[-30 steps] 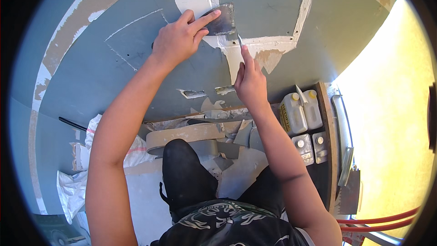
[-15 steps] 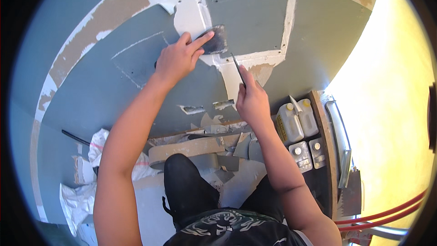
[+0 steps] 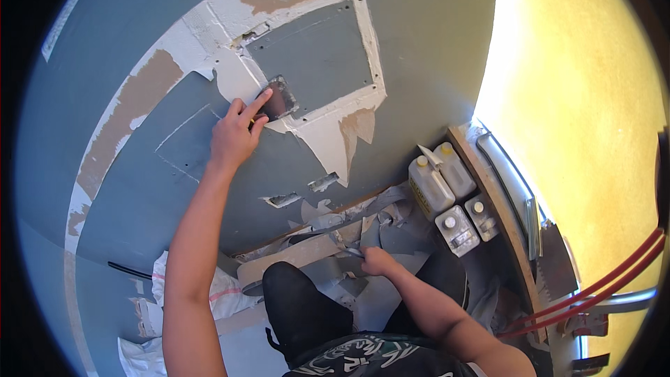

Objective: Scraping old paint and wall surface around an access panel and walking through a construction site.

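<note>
The left hand (image 3: 236, 138) grips a scraper (image 3: 278, 100), its blade pressed flat against the grey wall (image 3: 419, 63) at the lower left corner of the square patch (image 3: 314, 56). Well below the patch, the right hand (image 3: 379, 262) is closed on torn wallpaper scraps (image 3: 328, 227) piled on the floor, left of four plastic jugs (image 3: 450, 192).

A room under renovation is shown: grey wallpaper (image 3: 419, 63) is partly stripped from the wall, with bare plaster (image 3: 230, 77) and brown patches exposed. Torn strips (image 3: 335, 237) are heaped on the floor below, and plastic canisters (image 3: 440, 182) are stood at the right.
</note>
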Tool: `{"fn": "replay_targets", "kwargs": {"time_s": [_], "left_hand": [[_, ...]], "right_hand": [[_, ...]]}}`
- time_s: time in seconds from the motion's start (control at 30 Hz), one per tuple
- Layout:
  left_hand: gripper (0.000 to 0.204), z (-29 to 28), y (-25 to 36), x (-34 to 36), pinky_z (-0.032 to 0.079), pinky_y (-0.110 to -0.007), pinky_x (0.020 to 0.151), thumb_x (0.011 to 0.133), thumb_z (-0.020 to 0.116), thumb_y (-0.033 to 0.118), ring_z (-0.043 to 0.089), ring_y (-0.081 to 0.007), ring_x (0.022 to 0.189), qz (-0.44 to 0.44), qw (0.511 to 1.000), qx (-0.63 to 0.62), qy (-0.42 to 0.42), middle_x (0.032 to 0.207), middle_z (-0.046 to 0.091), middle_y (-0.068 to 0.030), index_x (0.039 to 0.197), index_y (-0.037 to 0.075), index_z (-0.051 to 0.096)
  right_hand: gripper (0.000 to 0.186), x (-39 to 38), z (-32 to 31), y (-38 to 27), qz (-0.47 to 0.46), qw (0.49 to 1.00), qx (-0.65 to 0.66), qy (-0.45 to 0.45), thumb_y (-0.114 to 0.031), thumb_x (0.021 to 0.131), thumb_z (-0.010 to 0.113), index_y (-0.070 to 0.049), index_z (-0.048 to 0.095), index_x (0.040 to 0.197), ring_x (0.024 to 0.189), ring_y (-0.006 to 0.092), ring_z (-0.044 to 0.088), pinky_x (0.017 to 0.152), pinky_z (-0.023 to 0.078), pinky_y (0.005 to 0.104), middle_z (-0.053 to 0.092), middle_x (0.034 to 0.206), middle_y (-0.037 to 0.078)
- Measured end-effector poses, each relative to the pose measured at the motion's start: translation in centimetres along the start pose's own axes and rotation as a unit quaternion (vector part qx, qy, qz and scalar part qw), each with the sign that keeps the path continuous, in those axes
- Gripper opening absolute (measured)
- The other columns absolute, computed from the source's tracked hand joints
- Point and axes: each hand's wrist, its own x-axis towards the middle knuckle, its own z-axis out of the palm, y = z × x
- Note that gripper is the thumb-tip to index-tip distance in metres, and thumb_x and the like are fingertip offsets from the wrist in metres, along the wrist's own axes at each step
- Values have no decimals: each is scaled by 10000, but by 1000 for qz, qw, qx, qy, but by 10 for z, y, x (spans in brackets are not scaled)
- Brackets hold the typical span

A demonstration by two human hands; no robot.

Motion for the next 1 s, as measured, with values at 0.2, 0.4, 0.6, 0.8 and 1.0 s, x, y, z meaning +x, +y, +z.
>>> {"fn": "replay_targets", "kwargs": {"time_s": [0.2,0.4,0.6,0.8,1.0], "left_hand": [[547,-4,32,13,549,-420,659,940,698,291,651,-298,741,85,992,-67,70,900,611,-53,1460,355,541],[561,-4,71,78,544,-416,698,936,711,289,661,-302,808,70,995,-18,64,896,653,-61,1467,341,539],[587,3,69,105,551,-418,717,932,715,293,674,-282,821,83,994,32,56,915,680,-33,1482,355,521],[569,6,67,108,549,-440,656,930,706,334,651,-308,763,126,988,3,92,843,595,-67,1470,361,528],[570,6,67,109,548,-429,667,934,703,339,648,-303,765,127,988,7,91,850,614,-63,1474,364,524]], "right_hand": [[334,22,-3,0,-85,995,58,-8,-219,880,631,8,638,1123,985,479,665,890,512,529,704,1008,279],[322,33,-21,33,1,993,87,77,-223,876,631,19,639,1089,1003,472,665,903,506,527,697,1017,293],[310,36,-22,37,8,990,109,86,-221,878,627,16,646,1076,1004,463,670,908,511,506,697,1033,291],[306,36,-26,28,-26,991,116,60,-218,886,627,10,648,1089,1002,468,668,898,513,509,695,1038,297],[326,30,-38,22,-38,990,124,59,-208,877,623,23,614,1107,1000,475,669,902,510,534,694,1011,313]]}}
